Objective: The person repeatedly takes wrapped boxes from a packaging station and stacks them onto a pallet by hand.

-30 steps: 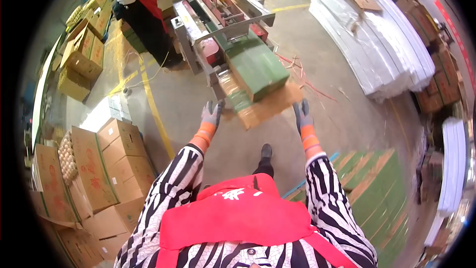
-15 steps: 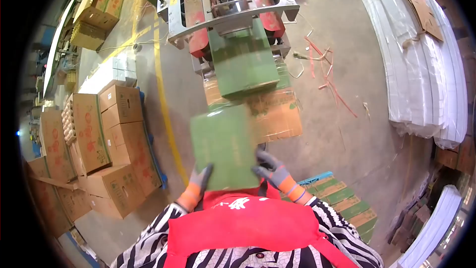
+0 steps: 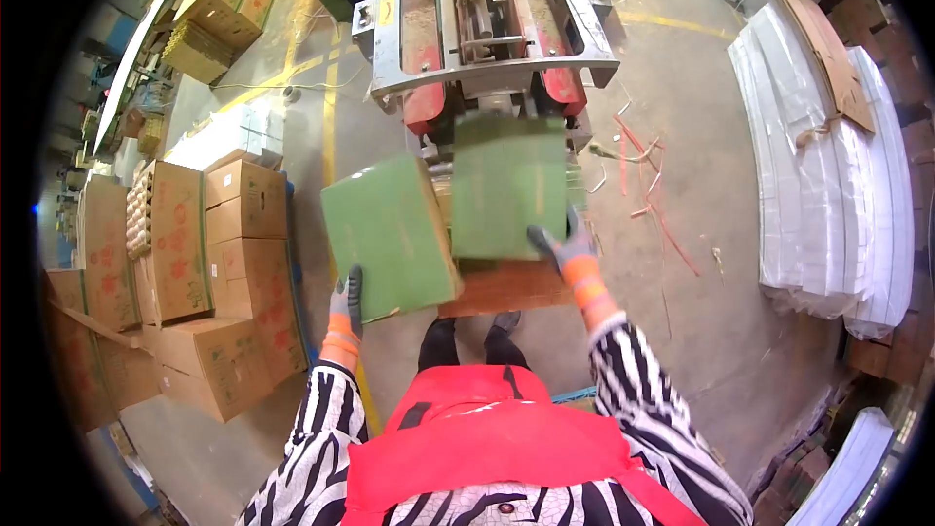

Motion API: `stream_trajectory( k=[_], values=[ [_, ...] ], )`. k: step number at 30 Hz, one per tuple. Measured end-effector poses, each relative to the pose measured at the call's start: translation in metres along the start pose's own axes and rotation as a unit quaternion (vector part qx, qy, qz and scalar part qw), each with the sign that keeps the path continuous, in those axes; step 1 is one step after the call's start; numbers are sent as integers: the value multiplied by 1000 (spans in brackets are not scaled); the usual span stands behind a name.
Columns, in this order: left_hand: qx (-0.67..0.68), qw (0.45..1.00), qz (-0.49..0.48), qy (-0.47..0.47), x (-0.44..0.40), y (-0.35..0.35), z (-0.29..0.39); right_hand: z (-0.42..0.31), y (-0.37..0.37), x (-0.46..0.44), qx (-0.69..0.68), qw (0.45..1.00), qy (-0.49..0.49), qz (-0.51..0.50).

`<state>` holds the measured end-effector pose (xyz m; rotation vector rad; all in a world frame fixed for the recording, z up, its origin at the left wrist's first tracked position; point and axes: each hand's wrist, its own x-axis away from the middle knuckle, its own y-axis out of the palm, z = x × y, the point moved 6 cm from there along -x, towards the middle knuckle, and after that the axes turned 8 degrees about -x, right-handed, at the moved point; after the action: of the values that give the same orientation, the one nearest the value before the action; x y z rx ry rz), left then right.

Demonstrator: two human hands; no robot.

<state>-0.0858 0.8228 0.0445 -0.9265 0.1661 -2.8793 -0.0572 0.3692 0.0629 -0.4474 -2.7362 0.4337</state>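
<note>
Two green boxes are side by side in front of me. My left hand [image 3: 348, 300] is against the lower left side of the tilted left green box [image 3: 385, 234], its gloved fingers pressed together along the edge. At the lower right corner of the right green box [image 3: 508, 190], my right hand [image 3: 562, 242] has its thumb over the top and its fingers down the side. The right box lies at the front of the strapping machine [image 3: 497, 78], above brown cardboard [image 3: 506, 292]. The undersides of both boxes are hidden.
Stacked brown cartons [image 3: 224, 360] and an egg tray [image 3: 139, 217] stand at the left. Wrapped white sheets [image 3: 804, 175] are stacked at the right. Red straps [image 3: 643, 170] lie on the floor beside the machine. Part of another person shows at the top.
The green box that was between both my hands has moved forward and tilted, with my left hand still at it. My right hand has left it and moved forward onto the other green box.
</note>
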Motion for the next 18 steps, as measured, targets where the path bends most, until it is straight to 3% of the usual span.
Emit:
stream_trajectory(
  k=[2,4,6,7,10,11,13,16,18],
  values=[
    [-62,997,-40,-11,0,6,25,-4,-20,59,-56,995,77,-28],
    [-131,987,-89,-6,4,23,38,51,-33,113,-144,983,111,-11],
    [-141,982,-125,8,8,43,29,67,-42,143,-121,989,77,33],
    [-125,983,-131,8,10,52,23,71,-44,149,-111,990,59,56],
    [-112,983,-140,-40,12,60,15,89,-40,151,-237,961,123,74],
    [-114,981,-142,-64,13,59,13,89,-40,150,-222,966,120,49],
    [-119,981,-149,-24,15,63,17,85,-44,143,-195,974,112,3],
    [-130,981,-144,-17,11,63,4,97,-38,135,-325,916,232,-29],
    [-126,984,-123,-30,11,59,-6,90,-42,130,-233,949,211,-33]
  ],
)
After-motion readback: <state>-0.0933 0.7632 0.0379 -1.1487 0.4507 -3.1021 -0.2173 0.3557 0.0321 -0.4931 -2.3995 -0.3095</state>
